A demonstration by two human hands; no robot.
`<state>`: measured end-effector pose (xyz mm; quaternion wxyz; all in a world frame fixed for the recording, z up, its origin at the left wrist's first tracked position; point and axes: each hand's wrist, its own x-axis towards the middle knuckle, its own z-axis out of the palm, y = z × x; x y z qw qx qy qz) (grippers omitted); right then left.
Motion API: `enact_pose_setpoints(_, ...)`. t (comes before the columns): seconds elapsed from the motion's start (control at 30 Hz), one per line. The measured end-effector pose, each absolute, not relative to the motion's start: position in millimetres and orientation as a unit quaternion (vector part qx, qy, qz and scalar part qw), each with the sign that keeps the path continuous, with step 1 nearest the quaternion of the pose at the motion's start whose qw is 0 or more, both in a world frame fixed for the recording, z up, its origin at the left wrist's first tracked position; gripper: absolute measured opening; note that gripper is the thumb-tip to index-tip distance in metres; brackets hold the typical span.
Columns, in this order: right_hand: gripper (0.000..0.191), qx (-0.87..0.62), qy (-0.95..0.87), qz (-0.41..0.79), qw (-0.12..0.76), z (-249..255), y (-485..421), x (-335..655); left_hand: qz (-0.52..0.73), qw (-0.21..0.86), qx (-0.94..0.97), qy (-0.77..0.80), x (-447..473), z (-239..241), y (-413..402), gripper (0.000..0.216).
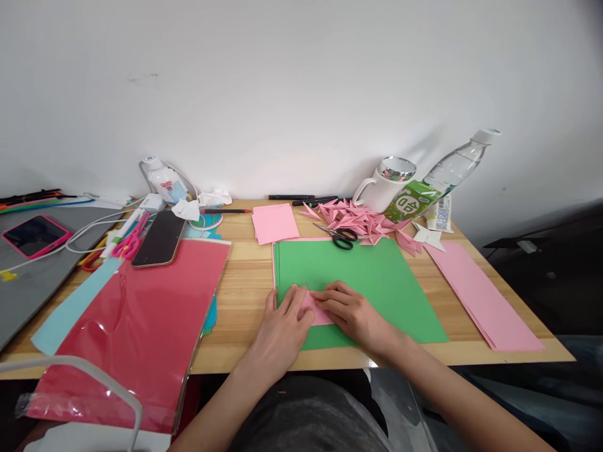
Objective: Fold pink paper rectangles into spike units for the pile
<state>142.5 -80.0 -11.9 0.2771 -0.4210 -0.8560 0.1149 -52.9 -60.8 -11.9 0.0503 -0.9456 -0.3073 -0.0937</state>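
Near the counter's [245, 276] front edge, left hand [281, 326] and right hand [352, 312] press one pink paper [316, 312] flat, fingers extended, grasping nothing; its long axis cannot be told.

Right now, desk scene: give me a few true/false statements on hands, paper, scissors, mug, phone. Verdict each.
1. Both hands press a small pink paper lying on the green sheet. True.
2. The left hand holds the scissors. False: the black-handled scissors lie untouched above the green sheet.
3. A pile of folded pink pieces sits beside the white mug. True.
4. The right hand rests on the black phone. False: the black phone lies far left, near the red sheets.
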Motion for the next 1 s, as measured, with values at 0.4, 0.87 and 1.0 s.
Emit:
enact_pose_setpoints(0.4, 0.019, -0.420, -0.857, 0.101, 0.283, -14, -81, 145, -0.104, 0.062, -0.945, -0.304, -56, -17, -66, 0.022)
enact_pose_setpoints(0.87, 0.033, -0.415, -0.883, 0.074, 0.207, -4, -84, 151, -0.118, 0.065, -0.930, -0.342, -48, -23, -67, 0.039)
enact_pose_setpoints(1.0, 0.040, -0.417, -0.888, 0.061, 0.184, -5, -87, 156, -0.085, 0.060, -0.933, -0.344, -46, -18, -69, 0.042)
